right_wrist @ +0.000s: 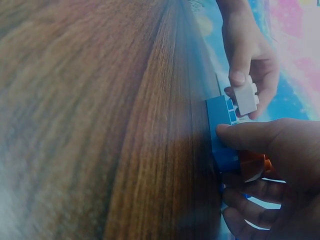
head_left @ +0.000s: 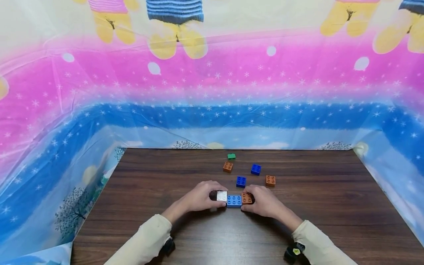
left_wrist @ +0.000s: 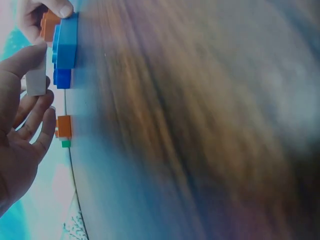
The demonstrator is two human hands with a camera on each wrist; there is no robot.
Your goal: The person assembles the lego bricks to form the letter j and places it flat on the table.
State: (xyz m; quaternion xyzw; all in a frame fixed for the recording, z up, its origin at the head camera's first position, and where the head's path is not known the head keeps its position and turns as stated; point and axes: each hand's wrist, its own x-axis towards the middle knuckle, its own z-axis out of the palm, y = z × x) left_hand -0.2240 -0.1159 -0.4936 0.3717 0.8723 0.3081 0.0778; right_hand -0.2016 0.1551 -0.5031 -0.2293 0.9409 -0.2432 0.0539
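Observation:
In the head view, my left hand [head_left: 203,197] pinches a white toy building brick [head_left: 222,195] between thumb and fingers. The wrist views show this white brick [right_wrist: 246,97] raised slightly above and apart from the left end of a longer light blue brick [head_left: 234,201]. An orange brick [head_left: 246,198] sits on the light blue brick's right end. My right hand [head_left: 265,201] grips this pair, its thumb against the near side of the light blue brick [right_wrist: 219,117] and its fingers around the far side. The fingers partly hide the orange brick [right_wrist: 251,164].
Beyond the hands lie two dark blue bricks [head_left: 241,181], two loose orange bricks [head_left: 270,180] and a small green brick [head_left: 231,156]. A dark wood table [head_left: 149,173] carries everything. A patterned cloth [head_left: 232,117] hangs along its back and sides.

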